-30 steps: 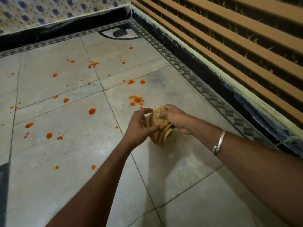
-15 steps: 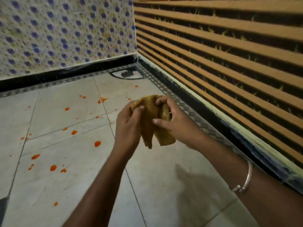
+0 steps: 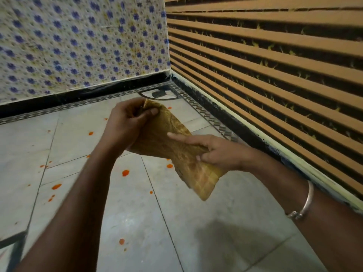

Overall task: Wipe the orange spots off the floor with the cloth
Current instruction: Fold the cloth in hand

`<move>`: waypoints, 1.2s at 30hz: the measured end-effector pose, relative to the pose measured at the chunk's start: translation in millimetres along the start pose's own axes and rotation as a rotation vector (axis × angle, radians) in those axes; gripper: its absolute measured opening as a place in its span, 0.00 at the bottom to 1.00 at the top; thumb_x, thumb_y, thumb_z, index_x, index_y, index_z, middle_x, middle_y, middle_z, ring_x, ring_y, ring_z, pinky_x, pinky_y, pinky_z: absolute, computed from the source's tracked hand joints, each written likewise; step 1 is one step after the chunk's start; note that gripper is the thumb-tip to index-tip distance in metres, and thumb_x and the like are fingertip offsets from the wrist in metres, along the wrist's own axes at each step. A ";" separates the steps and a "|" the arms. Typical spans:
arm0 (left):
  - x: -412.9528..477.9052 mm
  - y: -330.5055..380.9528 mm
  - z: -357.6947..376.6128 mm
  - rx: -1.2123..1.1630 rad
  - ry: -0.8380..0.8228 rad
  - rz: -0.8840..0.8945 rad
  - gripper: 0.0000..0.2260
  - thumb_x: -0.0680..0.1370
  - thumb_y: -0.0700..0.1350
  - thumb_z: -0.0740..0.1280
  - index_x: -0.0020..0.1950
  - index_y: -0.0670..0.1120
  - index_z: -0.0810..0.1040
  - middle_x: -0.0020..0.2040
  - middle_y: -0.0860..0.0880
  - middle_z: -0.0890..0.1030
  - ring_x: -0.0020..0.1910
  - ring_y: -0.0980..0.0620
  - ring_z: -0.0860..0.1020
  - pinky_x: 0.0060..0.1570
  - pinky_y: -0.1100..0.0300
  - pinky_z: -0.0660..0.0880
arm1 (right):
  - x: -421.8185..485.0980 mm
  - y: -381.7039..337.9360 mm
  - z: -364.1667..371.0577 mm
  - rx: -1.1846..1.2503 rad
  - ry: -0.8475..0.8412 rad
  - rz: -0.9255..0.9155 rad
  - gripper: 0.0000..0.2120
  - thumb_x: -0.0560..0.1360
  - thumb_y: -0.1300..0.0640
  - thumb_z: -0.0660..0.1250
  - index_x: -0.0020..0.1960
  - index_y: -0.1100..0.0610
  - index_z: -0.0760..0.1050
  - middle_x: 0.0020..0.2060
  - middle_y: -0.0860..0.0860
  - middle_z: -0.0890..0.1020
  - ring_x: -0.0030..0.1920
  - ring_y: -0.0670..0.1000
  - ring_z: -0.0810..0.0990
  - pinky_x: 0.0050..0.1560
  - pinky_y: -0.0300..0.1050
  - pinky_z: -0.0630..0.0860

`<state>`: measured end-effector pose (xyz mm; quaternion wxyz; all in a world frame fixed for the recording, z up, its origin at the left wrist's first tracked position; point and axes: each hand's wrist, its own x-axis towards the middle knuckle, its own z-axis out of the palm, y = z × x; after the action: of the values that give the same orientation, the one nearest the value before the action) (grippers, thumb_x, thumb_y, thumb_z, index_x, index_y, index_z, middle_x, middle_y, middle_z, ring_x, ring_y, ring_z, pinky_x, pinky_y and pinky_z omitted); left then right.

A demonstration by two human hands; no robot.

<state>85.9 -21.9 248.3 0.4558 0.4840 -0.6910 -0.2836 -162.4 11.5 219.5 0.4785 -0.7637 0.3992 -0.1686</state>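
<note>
Left hand (image 3: 127, 122) pinches the top corner of the cloth (image 3: 176, 142) btwn thumb and curled fingers. Right hand (image 3: 218, 152) grips the cloth lower down, thumb curled under it, index finger laid straight along the fabric. Cloth is in the air over the floor (image 3: 196, 222), not touching it, drawn into a slanting band from upper left to lower right, w/ a loose end past the right hand. Vs. half a sec ago: it was bunched btwn hands held close; now the hands are apart and the cloth is stretched. Orange spots (image 3: 125, 172) lie scattered on the tiles below and left. Metal bangle (image 3: 306, 203) on right forearm. Blue-flowered wall (image 3: 78, 46) behind, slatted wall (image 3: 275, 65) at right.
</note>
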 end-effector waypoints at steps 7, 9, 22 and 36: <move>-3.0 -13.0 11.8 -0.033 0.105 0.033 0.06 0.81 0.44 0.71 0.56 0.49 0.85 0.51 0.51 0.86 0.54 0.49 0.83 0.57 0.43 0.81 | 6.9 -4.2 8.6 0.034 0.131 0.175 0.35 0.80 0.71 0.59 0.74 0.36 0.70 0.70 0.48 0.72 0.60 0.54 0.81 0.58 0.55 0.83; -9.4 -12.4 22.7 -0.062 0.118 0.071 0.07 0.81 0.41 0.70 0.57 0.46 0.85 0.51 0.50 0.86 0.53 0.52 0.83 0.53 0.50 0.82 | 8.8 0.6 5.1 0.197 0.223 0.184 0.33 0.80 0.70 0.61 0.76 0.39 0.69 0.65 0.50 0.76 0.57 0.55 0.83 0.58 0.55 0.83; -60.3 -28.0 104.6 -0.007 0.007 0.155 0.12 0.84 0.44 0.68 0.66 0.50 0.83 0.44 0.53 0.87 0.38 0.54 0.85 0.39 0.54 0.83 | 14.9 14.2 -4.2 0.614 0.579 0.292 0.12 0.85 0.58 0.56 0.61 0.61 0.75 0.53 0.59 0.81 0.54 0.55 0.82 0.52 0.51 0.83; -73.5 -48.0 132.4 0.298 -0.051 0.315 0.44 0.74 0.54 0.77 0.83 0.48 0.57 0.81 0.46 0.64 0.78 0.47 0.66 0.74 0.49 0.67 | 14.5 14.2 -10.2 0.638 0.625 0.323 0.15 0.83 0.67 0.60 0.69 0.62 0.71 0.58 0.59 0.82 0.56 0.55 0.84 0.51 0.48 0.83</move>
<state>-5.7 22.0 126.1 0.4002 0.4249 -0.8037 -0.1158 -166.2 -8.9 210.3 0.5662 -0.4195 0.5662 -0.4277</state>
